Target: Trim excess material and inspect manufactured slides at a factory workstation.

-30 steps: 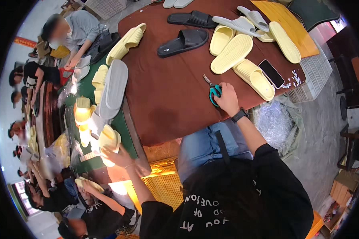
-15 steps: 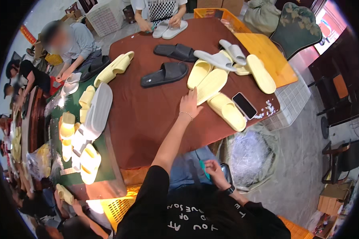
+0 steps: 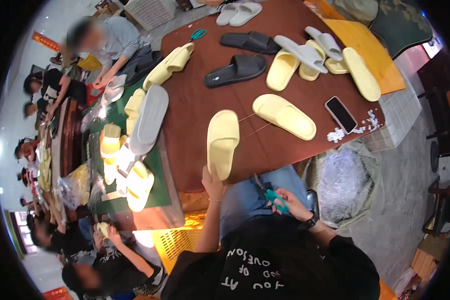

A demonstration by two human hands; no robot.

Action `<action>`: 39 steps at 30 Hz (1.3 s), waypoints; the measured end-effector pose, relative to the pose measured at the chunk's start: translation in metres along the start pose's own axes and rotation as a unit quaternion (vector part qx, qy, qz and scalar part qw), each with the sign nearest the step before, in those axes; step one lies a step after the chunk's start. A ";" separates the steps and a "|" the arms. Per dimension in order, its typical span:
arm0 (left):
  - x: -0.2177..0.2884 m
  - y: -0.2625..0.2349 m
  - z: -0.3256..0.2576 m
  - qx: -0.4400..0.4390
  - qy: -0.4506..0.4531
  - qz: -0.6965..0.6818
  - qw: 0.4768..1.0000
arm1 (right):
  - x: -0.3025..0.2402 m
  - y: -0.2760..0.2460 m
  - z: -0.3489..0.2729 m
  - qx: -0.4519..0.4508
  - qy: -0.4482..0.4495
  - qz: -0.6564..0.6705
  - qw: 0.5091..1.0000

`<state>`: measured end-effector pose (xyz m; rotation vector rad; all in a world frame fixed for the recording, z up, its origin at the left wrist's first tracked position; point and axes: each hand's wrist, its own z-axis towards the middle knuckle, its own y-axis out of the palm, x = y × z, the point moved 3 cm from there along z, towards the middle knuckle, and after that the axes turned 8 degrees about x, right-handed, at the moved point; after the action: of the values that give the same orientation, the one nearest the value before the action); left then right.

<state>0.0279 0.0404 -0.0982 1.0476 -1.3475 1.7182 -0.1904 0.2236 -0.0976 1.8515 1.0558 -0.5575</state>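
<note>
Gripping a pale yellow slipper (image 3: 223, 142) by its heel, the left hand (image 3: 212, 182) has its fingers pinched on it at the near edge of the brown worktop (image 3: 195, 107); teal-handled scissors (image 3: 274, 196) are clasped in the right hand (image 3: 291, 204) over the lap; a second yellow slipper (image 3: 284, 116) lies just beside, a phone (image 3: 341, 114) further right

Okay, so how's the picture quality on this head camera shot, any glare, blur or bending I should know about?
Head view: strong fisheye bending, so the brown table edges curve and the corners are black. The centre is sharp: the left hand gripping the yellow slipper and the right hand with the teal scissors read clearly. Bright glare washes out the floor at the left rim, and faces there are blurred.
</note>
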 end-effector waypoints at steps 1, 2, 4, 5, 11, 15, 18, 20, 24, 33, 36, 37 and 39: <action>-0.023 -0.021 -0.014 -0.004 -0.001 0.039 0.999 | 0.001 0.004 0.003 -0.014 0.033 -0.017 0.999; -0.030 -0.035 -0.021 -0.009 -0.003 0.076 0.997 | -0.003 0.012 0.006 -0.043 0.037 -0.027 0.998; -0.023 -0.056 -0.029 0.106 0.093 0.192 0.971 | -0.006 0.023 0.012 -0.074 0.046 -0.036 0.996; -0.004 -0.065 -0.032 0.211 0.192 0.296 0.912 | -0.005 0.028 0.016 -0.087 0.019 -0.059 0.994; 0.045 -0.044 0.008 -0.012 0.215 0.207 0.954 | -0.007 0.051 0.051 -0.144 -0.002 -0.103 0.984; 0.054 -0.016 0.013 -0.114 0.215 0.205 0.948 | -0.008 0.065 0.069 -0.141 0.055 -0.082 0.985; 0.049 -0.017 0.011 -0.116 0.232 0.187 0.948 | -0.013 0.076 0.083 -0.112 0.053 -0.092 0.988; 0.046 -0.020 0.008 -0.110 0.233 0.179 0.949 | -0.021 0.086 0.107 -0.093 0.037 -0.145 0.984; 0.041 -0.024 0.004 -0.068 0.230 0.176 0.955 | -0.047 0.092 0.145 0.086 -0.196 -0.361 0.907; 0.118 -0.029 -0.075 -0.413 -0.057 -0.128 0.900 | -0.082 0.119 0.136 -0.008 -0.377 -0.303 0.876; 0.118 -0.019 -0.059 -0.327 -0.126 -0.213 0.912 | -0.076 0.101 0.075 -0.132 -0.075 -0.125 0.980; 0.120 -0.012 -0.052 -0.294 -0.134 -0.249 0.913 | -0.055 0.079 0.065 -0.119 -0.083 -0.148 0.978; 0.099 0.004 -0.049 -0.342 -0.141 -0.270 0.889 | -0.053 0.057 0.033 -0.055 -0.062 -0.160 0.984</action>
<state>-0.0265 0.0922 -0.0169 1.1169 -1.4880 0.6139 -0.1693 0.1593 -0.0475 1.5394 1.2814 -0.7751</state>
